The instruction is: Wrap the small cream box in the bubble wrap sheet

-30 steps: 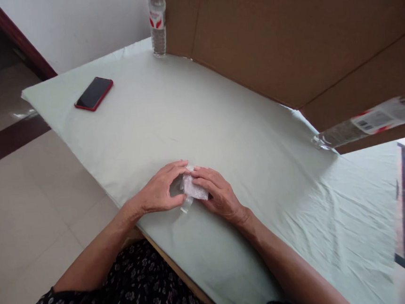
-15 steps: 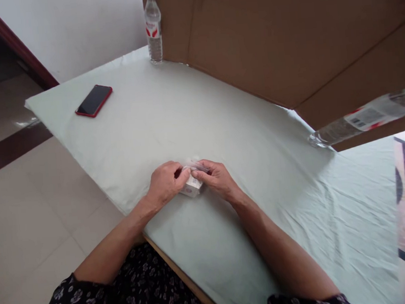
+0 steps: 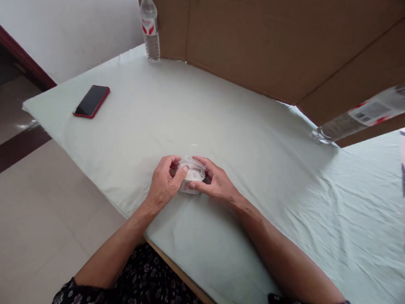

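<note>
A small white packet in clear, crinkled plastic rests on the cloth near the table's front edge. Faint printing shows on its near side; I cannot tell its kind. My left hand grips its left side, thumb pressed on the top and fingers curled behind. Around the right side curves my right hand, its thumb along the near edge and its fingertips at the far edge. Parts of both sides are hidden by the hands.
A pale green cloth covers the table. At the far left lies a phone in a red case. One water bottle stands by a large cardboard sheet; another bottle appears tilted at the right.
My right thumb has moved from the packet's top to its near edge, and my right fingers have spread around its side. More of the plastic-covered top shows. The view has shifted slightly.
</note>
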Action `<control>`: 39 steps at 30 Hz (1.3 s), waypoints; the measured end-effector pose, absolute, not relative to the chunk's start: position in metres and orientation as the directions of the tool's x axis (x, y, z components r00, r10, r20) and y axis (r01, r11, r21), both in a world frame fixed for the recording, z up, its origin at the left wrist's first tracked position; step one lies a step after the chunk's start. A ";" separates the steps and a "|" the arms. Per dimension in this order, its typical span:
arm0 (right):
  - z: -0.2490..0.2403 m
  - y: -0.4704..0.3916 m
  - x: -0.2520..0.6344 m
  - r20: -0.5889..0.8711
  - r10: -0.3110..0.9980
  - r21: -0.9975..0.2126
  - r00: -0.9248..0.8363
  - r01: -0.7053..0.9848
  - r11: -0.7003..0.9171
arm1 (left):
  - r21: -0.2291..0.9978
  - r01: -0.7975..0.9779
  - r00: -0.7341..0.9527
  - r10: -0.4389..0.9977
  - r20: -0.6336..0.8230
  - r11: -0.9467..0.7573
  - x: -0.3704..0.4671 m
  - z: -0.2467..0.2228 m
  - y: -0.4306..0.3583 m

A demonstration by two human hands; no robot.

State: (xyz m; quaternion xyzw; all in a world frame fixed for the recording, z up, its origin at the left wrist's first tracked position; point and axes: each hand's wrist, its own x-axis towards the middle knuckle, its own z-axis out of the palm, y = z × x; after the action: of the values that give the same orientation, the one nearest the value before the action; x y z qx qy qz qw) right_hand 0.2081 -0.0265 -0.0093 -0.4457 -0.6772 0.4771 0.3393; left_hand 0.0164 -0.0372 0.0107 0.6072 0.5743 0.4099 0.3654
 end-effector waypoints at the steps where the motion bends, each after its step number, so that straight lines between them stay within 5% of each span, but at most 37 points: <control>1: -0.011 -0.025 0.208 0.022 0.932 -0.958 -0.363 0.259 0.124 | 0.921 0.382 -0.031 0.995 0.093 -0.074 0.016 0.010 -0.039; 13: -0.005 -0.018 0.206 -0.088 0.917 -0.986 -0.389 0.162 -0.026 | 0.993 0.089 0.184 0.978 -0.098 0.083 0.006 0.001 -0.037; 19: -0.009 -0.014 0.207 -0.035 0.946 -0.948 -0.321 0.310 0.070 | 0.992 0.064 0.122 0.986 -0.117 0.110 0.009 0.000 -0.033; 23: -0.013 -0.018 0.203 0.009 0.949 -0.973 -0.315 0.216 0.081 | 0.987 0.041 0.036 0.986 -0.160 0.159 0.010 0.003 -0.029; 31: -0.017 -0.021 0.196 0.074 0.926 -0.996 -0.370 0.019 0.087 | 0.965 0.077 0.119 0.959 -0.258 0.250 0.005 0.020 -0.016; 39: -0.013 -0.024 0.202 0.179 0.891 -0.956 -0.418 0.142 0.258 | 0.935 0.002 0.112 0.929 -0.353 0.355 0.004 0.020 -0.010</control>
State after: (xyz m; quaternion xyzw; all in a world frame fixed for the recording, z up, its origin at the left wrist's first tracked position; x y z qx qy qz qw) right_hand 0.2020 -0.0236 -0.0131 -0.3736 -0.6911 0.4810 0.3893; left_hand 0.0044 -0.0101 0.0202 0.4240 0.5487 0.3779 0.6134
